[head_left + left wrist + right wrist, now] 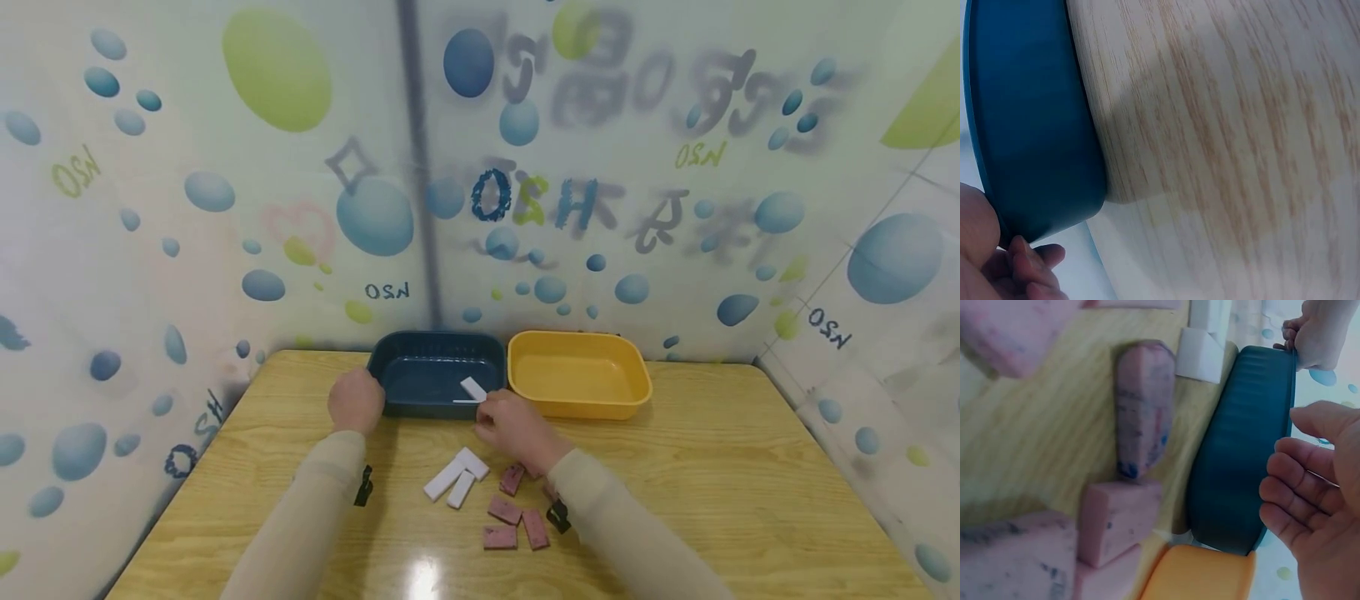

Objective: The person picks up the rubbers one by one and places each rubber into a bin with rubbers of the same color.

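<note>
My left hand (356, 402) grips the left end rim of the dark blue plastic basin (435, 412), thumb and fingers at its edge in the left wrist view. My right hand (517, 427) is over the basin's front right corner. Its fingers (1291, 472) are loosely bent, with nothing visible between thumb and fingers in the right wrist view. Right by these fingertips, a white block (472, 388) lies in the basin with another thin white piece. In front of the basin, several white blocks (446, 479) lie together. Several smudged pink eraser-like blocks (504, 509) lie beneath my right wrist.
A yellow basin (641, 400) stands against the blue one on its right. Both stand at the back of the wooden table (720, 467), close to a wall sheet (315, 208) printed with blue and green spots.
</note>
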The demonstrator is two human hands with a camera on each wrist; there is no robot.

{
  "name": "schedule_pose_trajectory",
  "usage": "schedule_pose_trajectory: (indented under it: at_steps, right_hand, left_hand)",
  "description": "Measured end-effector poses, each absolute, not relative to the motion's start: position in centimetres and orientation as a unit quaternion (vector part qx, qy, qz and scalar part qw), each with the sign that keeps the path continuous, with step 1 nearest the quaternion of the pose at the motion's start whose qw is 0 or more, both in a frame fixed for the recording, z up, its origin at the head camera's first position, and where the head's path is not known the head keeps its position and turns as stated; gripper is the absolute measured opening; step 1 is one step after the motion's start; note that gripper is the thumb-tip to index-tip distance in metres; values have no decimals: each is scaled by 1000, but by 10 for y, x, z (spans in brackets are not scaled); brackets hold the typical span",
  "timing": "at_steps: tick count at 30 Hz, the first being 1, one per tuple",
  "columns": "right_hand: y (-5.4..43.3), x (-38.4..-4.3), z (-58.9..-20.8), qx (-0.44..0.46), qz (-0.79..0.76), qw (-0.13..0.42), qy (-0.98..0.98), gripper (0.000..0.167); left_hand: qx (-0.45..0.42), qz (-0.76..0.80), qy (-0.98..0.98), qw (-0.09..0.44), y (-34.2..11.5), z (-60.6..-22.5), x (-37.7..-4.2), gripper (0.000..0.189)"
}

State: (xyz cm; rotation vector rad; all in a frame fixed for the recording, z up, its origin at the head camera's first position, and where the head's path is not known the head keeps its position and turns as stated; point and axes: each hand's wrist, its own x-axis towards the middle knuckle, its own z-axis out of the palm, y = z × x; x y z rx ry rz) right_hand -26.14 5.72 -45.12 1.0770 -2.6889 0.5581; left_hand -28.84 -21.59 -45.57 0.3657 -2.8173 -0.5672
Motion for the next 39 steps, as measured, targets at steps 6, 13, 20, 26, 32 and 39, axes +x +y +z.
schedule_pose_trajectory:
  at_steps: [6,13,20,26,32,39]
  right_hand:
    - [58,-256,-458,373,200,58,-904,7]
    - [56,-253,-464,366,176,-4,-914,12]
    - [57,-251,-471,377,156,-39,-912,22]
    - [57,-250,-471,376,151,-64,-912,24]
    - [58,-250,-474,387,145,-67,-908,24]
    - [59,-252,-479,369,150,-80,-914,26]
  left_hand:
    - [126,-192,-965,125,-215,-455,-288,29]
    - [125,-192,-965,126,-214,-453,-286,29]
    - [125,-188,-966,126,-214,-452,-286,29]
    - [125,-189,-966,128,-213,-452,-284,30]
    - [126,-192,-965,129,-213,-452,-284,30]
    - [121,-190,-964,138,-214,-456,-286,30]
